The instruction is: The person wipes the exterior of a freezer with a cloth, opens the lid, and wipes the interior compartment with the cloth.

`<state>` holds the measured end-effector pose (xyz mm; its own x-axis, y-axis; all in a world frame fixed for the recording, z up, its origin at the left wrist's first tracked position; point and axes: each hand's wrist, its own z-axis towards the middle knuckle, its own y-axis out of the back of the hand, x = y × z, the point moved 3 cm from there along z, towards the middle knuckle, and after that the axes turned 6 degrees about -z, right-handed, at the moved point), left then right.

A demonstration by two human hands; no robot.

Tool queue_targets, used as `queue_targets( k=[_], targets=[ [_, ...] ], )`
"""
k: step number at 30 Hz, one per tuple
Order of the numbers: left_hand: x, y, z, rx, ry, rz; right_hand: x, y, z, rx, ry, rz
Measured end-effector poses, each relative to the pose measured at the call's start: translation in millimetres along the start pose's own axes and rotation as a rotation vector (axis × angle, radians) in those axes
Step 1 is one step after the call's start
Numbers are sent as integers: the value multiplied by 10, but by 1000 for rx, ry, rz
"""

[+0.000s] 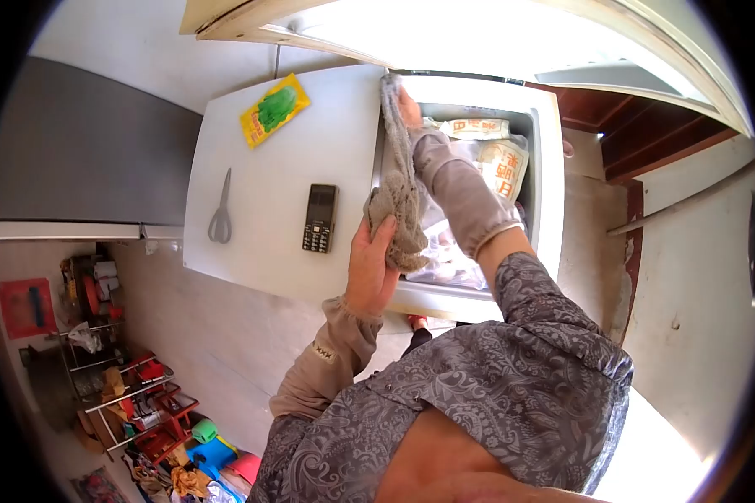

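A grey-brown cloth [401,205] hangs stretched along the edge between the white lid panel and the open side of a chest freezer [549,210]. My left hand [369,267] is closed around the bunched near end of it. Farther off, by the back rim, my right hand [408,111] has its fingers on the thin far end of the cloth; part of that grip is hidden. Below my right forearm, printed plastic packages [503,170] lie inside the freezer.
On the white lid panel [268,226] lie a yellow packet [275,111] with a green picture, grey scissors [221,211] and a black keypad phone [320,218]. A dark grey surface [84,142] stands left. Red shoe racks [155,402] are at lower left. A bright window [478,33] is behind.
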<state>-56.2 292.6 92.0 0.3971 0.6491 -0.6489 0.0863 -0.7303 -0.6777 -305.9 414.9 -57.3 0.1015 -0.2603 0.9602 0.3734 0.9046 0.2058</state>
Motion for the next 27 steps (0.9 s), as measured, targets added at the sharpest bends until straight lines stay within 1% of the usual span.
queue_targets(
  k=[1, 2, 4, 5, 6, 7, 8, 9, 11, 13, 14, 15, 16, 17, 19, 20, 22, 24, 25, 27],
  targets=[
    [-10, 44, 68, -2, 0, -39, 151, -72, -19, 18, 24, 53],
    [-26, 107, 87, -28, -3, -46, 265, -104, -185, -22, 33, -14],
    [-107, 138, -75, -58, 36, -13, 168, -159, -530, 109, -29, -94],
    [-155, 125, -149, -63, 46, -2, 250, -117, -826, 139, -49, -180],
    [-177, 126, -241, -60, 86, 25, -65, -241, -1114, 99, 194, -144],
    [-156, 146, -307, -58, 112, 27, 128, -128, -1482, 137, 82, -146],
    [-129, 167, -371, -58, 138, 32, 214, -79, -1665, 80, 176, -171],
    [-98, 180, -412, -58, 162, 41, 247, -77, -1618, 87, 189, -118],
    [-58, 158, -395, -42, 144, 53, 304, -113, -1398, 94, 214, 0],
    [-79, 118, -300, -35, 123, 93, 574, -1, -1027, 198, 403, -491],
    [-87, 94, -214, -16, 89, 101, 226, -169, -562, 44, 125, -61],
    [-90, 69, -110, 3, 56, 107, 67, -245, -189, 4, 176, 10],
    [-111, 59, -15, 21, 24, 110, 48, -205, 95, 64, 116, 25],
    [-130, 67, 77, 24, 39, 61, -58, -220, 369, 101, 154, 80],
    [-148, 91, 185, 27, 78, -48, -2, -212, 413, 108, 72, -147],
    [-157, 108, 185, 8, 83, -87, 21, -187, 292, 96, 126, -107],
    [-231, 81, 23, -3, 101, -24, 116, -142, -168, 75, 240, -17],
    [-227, 82, -68, 9, 120, 23, 213, -47, -453, 74, 229, -6],
    [-184, 122, -121, 9, 136, 34, 246, -11, -513, 78, 216, 3],
    [-121, 177, -154, -5, 144, 47, 269, -6, -199, 146, 307, 76]
  ],
)
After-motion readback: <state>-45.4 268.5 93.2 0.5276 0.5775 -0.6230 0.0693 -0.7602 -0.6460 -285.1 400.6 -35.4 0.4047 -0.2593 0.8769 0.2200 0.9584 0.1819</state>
